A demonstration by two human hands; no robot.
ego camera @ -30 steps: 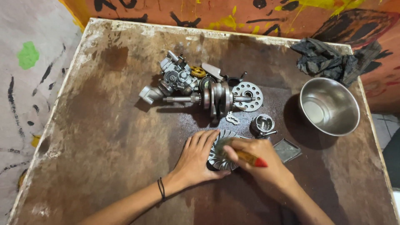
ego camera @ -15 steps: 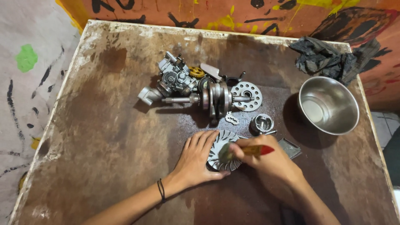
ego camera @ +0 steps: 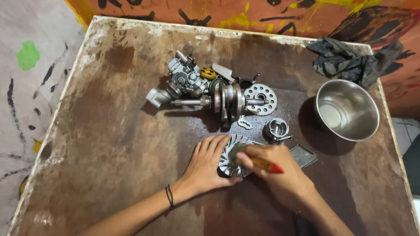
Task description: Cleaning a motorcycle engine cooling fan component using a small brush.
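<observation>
My left hand [ego camera: 209, 164] stays flat on the finned disc [ego camera: 234, 154]; my right hand [ego camera: 280, 172] (grip closed on the brush [ego camera: 262, 162]) has tipped its handle flatter over the disc

I see both my forearms bare, with no sleeves reaching into view. My left hand [ego camera: 208, 164] has a thin black band, doubled like a hair tie or cord, around the wrist. My right hand [ego camera: 280, 175] carries no ring, watch or glove, and its fingers [ego camera: 247, 159] are bare.

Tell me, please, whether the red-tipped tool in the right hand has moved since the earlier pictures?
Yes. The red-tipped wooden tool now lies lower across the finned round metal disc, its tip farther from the small metal cylinder.
</observation>
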